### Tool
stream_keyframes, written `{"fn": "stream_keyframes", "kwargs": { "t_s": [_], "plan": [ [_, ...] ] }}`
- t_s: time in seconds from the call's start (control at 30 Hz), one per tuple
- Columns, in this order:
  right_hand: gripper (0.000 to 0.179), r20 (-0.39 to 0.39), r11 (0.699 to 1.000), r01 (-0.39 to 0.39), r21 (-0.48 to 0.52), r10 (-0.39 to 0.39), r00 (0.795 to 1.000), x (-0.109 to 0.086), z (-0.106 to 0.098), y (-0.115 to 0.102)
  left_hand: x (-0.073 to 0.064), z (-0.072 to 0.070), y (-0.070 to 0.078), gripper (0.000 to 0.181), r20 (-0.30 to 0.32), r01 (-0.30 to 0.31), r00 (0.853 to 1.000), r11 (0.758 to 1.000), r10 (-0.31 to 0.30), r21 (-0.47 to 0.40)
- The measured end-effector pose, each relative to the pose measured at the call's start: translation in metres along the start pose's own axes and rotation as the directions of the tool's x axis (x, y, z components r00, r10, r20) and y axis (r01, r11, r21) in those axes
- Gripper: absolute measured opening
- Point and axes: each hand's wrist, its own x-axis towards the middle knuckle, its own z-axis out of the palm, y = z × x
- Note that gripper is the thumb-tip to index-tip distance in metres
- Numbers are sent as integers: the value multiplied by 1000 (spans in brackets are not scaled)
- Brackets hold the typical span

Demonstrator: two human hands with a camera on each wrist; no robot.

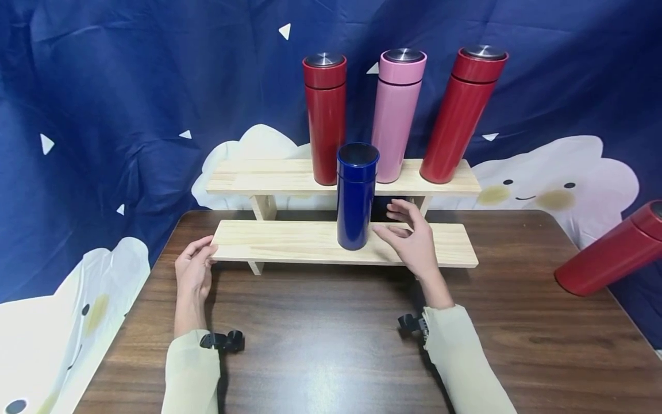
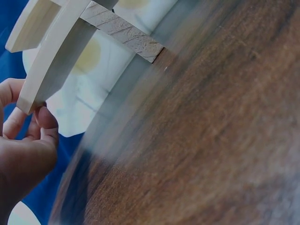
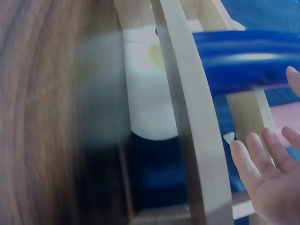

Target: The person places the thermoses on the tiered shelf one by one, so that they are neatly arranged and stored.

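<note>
A two-tier wooden shelf (image 1: pixel 274 238) stands on the table. On its lower board, a blue thermos flask (image 1: pixel 355 201) is upright, right of the middle. My left hand (image 1: pixel 195 270) pinches the left end of that lower board, and the left wrist view shows the thumb and fingers around the board's corner (image 2: pixel 29 101). Just right of the blue flask is my right hand (image 1: pixel 414 241), fingers spread and slightly bent, holding nothing. In the right wrist view the same flask (image 3: pixel 243 61) lies apart from the fingers (image 3: pixel 248 161).
Along the upper board stand a red flask (image 1: pixel 327 126), a pink flask (image 1: pixel 397 121) and another red flask (image 1: pixel 460 121). One more red flask (image 1: pixel 610 253) is on the table (image 1: pixel 320 345) at the far right. A blue curtain (image 1: pixel 155 86) with white clouds hangs behind.
</note>
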Motion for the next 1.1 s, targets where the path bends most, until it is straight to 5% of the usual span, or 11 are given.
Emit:
{"fn": "stream_keyframes", "kwargs": {
  "t_s": [0.33,0.57,0.77,1.1],
  "plan": [
    [55,-137,1000,-4,-20,1,991,3,-34,-6,-1,-1,1,24,16,5,1000,1000,-5,-6],
    [48,-301,990,-11,137,53,952,2,-69,-17,-1,-2,2,22,24,11,1000,1000,-10,-16],
    [43,-462,981,54,186,39,886,1,-108,-23,-2,0,2,22,21,6,1000,1000,-6,-12],
    [40,-688,966,195,170,-25,725,-9,-157,-24,-2,-1,1,23,22,4,1000,1000,-3,-25]
  ]
}}
